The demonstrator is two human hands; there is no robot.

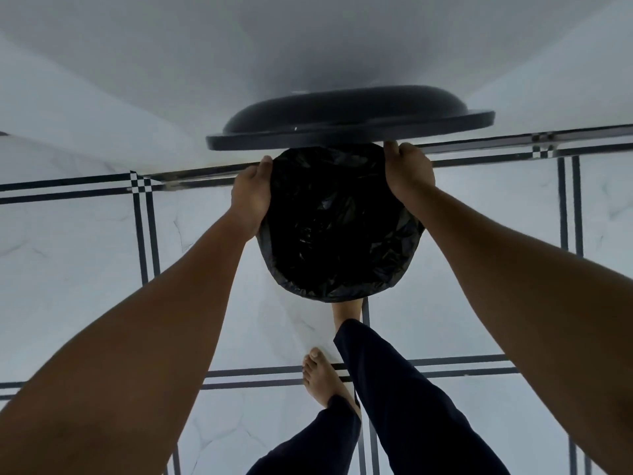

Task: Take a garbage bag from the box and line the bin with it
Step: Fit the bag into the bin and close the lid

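Observation:
A black garbage bag [337, 231] fills the round mouth of the bin, its crinkled edge folded over the rim all the way round. The bin's dark lid [349, 114] stands raised behind the opening. My left hand [251, 197] grips the bag's edge at the left side of the rim. My right hand [407, 171] grips the edge at the far right of the rim, just under the lid. The bin's body is hidden beneath the bag. No box is in view.
The bin stands on a white tiled floor [85, 255] with dark double lines, close to a white wall [171, 63]. My bare left foot [322, 375] is near the bin, and my right foot [346, 310] reaches under the bin's front edge.

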